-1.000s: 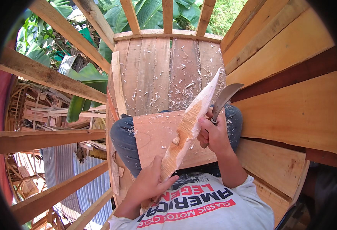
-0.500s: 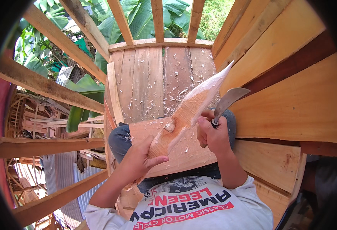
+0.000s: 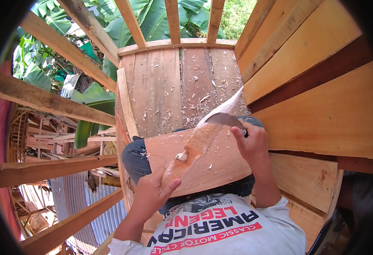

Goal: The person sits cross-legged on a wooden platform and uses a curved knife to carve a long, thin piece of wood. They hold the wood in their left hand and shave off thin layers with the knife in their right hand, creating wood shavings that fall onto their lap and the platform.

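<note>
Two hands worked over our lap: our left hand [image 3: 152, 193] clamped the near end of the long pale tapered wooden piece [image 3: 197, 146] lying on the broad reddish board [image 3: 220, 165]; our right hand [image 3: 252, 144] gripped the curved dark metal blade [image 3: 222, 120]. We judged a slip could send that blade toward the left fingers. Pale wall planks [image 3: 322, 106] crowded our right elbow; shavings [image 3: 195, 91] littered the plank floor [image 3: 161, 93].

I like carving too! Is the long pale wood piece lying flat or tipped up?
Tipped up: the long pale wood piece slants, low end in the left hand, pointed tip raised.
</note>
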Motion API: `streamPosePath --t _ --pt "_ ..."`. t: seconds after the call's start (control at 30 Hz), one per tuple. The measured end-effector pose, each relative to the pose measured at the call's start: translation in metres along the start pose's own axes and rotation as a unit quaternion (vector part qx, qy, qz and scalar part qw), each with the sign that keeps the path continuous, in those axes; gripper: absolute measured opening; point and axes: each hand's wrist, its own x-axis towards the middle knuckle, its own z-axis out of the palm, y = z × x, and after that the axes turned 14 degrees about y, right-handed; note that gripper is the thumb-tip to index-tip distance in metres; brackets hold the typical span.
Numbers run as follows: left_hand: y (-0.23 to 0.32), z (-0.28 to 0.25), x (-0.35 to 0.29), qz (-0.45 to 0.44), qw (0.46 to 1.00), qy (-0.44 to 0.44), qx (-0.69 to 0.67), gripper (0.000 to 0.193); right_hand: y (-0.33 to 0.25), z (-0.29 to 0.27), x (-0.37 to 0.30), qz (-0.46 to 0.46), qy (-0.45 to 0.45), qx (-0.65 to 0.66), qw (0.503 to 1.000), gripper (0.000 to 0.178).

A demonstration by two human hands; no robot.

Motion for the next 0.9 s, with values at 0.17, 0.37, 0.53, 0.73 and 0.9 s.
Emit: streamPosePath --t 0.17,0.37,0.53,0.73,0.9 --pt "-0.010 0.004 0.001 0.012 0.998 0.053 -0.028 0.040 0.009 -0.009 0.003 -0.030 -0.025 -0.020 0.999 0.059" --pt "-0.007 0.000 0.000 0.029 0.998 0.055 -0.023 0.040 -0.005 0.004 0.004 -0.008 -0.004 -0.026 1.000 0.057" --pt "-0.006 0.000 0.001 0.018 0.998 0.039 -0.035 0.040 -0.017 -0.005 -0.004 -0.072 -0.071 -0.030 0.994 0.055" --pt "-0.005 -0.001 0.000 -0.022 0.994 0.039 -0.097 0.040 0.001 -0.013 0.018 0.016 -0.006 -0.030 0.999 0.057" --pt "0.005 0.001 -0.001 0.004 0.997 0.021 -0.078 0.042 -0.028 -0.014 -0.008 -0.126 -0.075 -0.008 0.989 0.060"
